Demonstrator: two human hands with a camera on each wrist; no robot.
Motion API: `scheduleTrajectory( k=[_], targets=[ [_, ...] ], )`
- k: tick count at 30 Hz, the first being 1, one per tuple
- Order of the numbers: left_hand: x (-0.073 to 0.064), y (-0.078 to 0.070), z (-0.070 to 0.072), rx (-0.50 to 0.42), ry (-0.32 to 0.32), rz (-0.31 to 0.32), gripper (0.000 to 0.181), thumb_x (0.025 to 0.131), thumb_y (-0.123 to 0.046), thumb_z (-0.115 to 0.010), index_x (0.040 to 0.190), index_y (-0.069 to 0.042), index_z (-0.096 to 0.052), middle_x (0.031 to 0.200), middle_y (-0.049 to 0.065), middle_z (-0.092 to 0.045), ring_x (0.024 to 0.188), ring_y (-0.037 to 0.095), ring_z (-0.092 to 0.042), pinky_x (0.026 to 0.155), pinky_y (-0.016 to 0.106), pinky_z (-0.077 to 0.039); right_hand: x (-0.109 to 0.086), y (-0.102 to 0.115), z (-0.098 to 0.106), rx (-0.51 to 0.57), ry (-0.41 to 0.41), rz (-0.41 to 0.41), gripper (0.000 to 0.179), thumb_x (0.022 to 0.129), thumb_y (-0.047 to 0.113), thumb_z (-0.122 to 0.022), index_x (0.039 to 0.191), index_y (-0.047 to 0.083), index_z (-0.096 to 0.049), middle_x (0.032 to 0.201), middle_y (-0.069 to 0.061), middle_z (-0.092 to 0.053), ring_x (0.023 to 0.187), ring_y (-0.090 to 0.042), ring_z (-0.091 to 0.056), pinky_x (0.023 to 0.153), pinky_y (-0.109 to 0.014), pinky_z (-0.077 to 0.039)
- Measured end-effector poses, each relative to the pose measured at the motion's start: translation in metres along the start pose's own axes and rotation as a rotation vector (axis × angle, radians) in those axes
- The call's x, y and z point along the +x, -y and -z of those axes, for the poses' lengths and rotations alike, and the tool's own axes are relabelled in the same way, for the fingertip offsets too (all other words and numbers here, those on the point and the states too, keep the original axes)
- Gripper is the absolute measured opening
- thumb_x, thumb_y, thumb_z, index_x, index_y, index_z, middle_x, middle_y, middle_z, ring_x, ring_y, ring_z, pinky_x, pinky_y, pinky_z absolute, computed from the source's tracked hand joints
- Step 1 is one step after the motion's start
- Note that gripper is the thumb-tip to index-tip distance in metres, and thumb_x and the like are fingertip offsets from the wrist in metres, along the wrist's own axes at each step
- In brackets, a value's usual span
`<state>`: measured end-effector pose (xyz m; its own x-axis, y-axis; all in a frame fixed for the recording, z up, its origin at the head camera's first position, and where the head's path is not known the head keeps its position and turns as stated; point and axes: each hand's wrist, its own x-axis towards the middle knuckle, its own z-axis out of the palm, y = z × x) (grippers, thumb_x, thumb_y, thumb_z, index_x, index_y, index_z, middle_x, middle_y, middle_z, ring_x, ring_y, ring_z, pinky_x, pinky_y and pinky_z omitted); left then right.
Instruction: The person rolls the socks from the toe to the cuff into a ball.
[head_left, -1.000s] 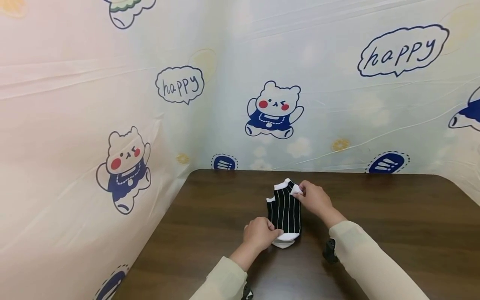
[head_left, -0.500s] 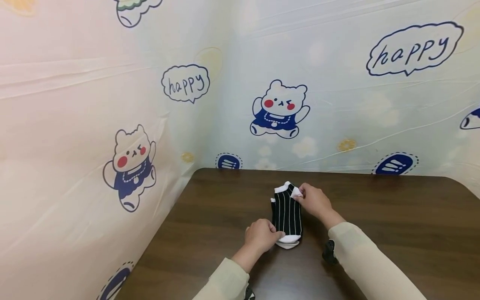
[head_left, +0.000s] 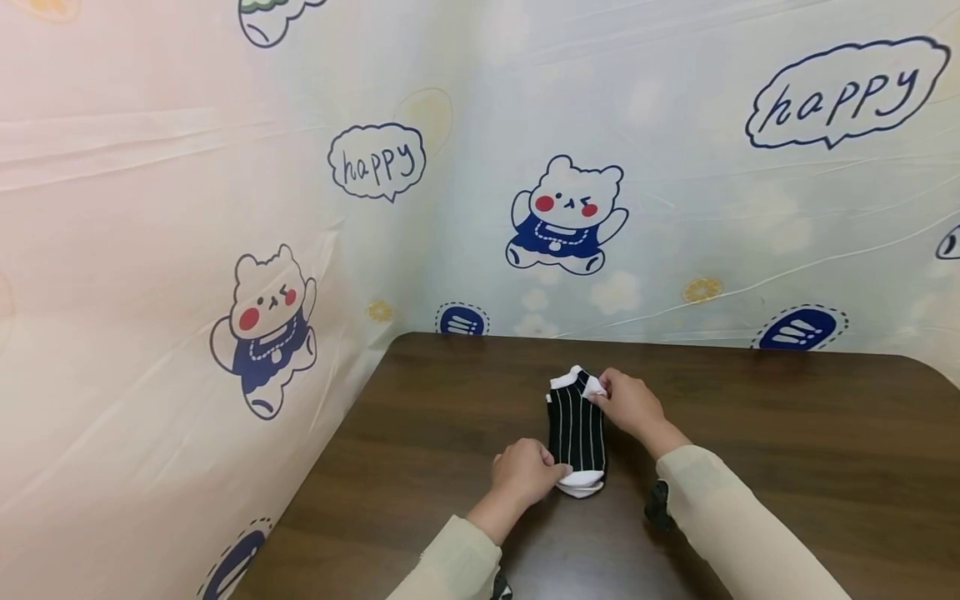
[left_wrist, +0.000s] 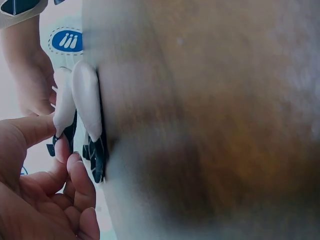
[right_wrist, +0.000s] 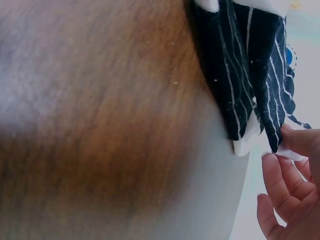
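Two black socks with thin white stripes and white ends are stacked near the middle of the table. The upper sock (head_left: 577, 433) covers most of the lower sock (head_left: 581, 490), whose white toe shows below it. My left hand (head_left: 522, 473) pinches the upper sock's edge close to its white toe (left_wrist: 64, 102). At the far end, my right hand (head_left: 628, 402) pinches the white heel patch (head_left: 593, 387). In the left wrist view, the lower sock's white toe (left_wrist: 87, 100) lies against the table, a small gap from the upper one.
The dark brown wooden table (head_left: 750, 467) reaches back to a fabric backdrop (head_left: 660, 125) printed with bears and "happy" bubbles. Its left edge runs along another printed cloth (head_left: 135, 275). A dark wrist device (head_left: 660, 504) sits at the right sleeve.
The upper sock has shifted left over the lower one, so less of the lower sock's left side shows. Both hands keep their pinch. The head view has turned slightly left.
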<state>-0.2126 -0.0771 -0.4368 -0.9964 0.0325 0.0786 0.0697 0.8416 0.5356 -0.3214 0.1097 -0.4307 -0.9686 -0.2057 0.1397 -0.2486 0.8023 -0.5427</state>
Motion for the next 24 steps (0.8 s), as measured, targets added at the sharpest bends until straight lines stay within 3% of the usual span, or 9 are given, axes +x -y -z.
scheduleTrajectory(
  k=[15, 24],
  targets=[
    [0.001, 0.000, -0.004, 0.041, 0.011, 0.035, 0.028, 0.077, -0.037, -0.077, 0.062, -0.017, -0.063, 0.061, -0.010, -0.055, 0.064, 0.014, -0.055, 0.080, 0.048, -0.040, 0.002, -0.002, -0.010, -0.053, 0.048, -0.041, 0.020, 0.088, 0.023, -0.068, 0.093, 0.009, -0.055, 0.070, -0.002, -0.054, 0.063, -0.020, -0.051, 0.055, -0.037, -0.039],
    [0.001, 0.000, -0.003, 0.061, 0.030, 0.048, 0.027, 0.077, -0.037, -0.077, 0.063, -0.017, -0.064, 0.062, -0.010, -0.056, 0.065, 0.015, -0.056, 0.075, 0.044, -0.040, 0.003, -0.001, -0.014, -0.074, 0.081, -0.068, 0.021, 0.088, 0.024, -0.069, 0.092, 0.009, -0.056, 0.071, -0.003, -0.055, 0.063, -0.021, -0.051, 0.056, -0.038, -0.040]
  ],
)
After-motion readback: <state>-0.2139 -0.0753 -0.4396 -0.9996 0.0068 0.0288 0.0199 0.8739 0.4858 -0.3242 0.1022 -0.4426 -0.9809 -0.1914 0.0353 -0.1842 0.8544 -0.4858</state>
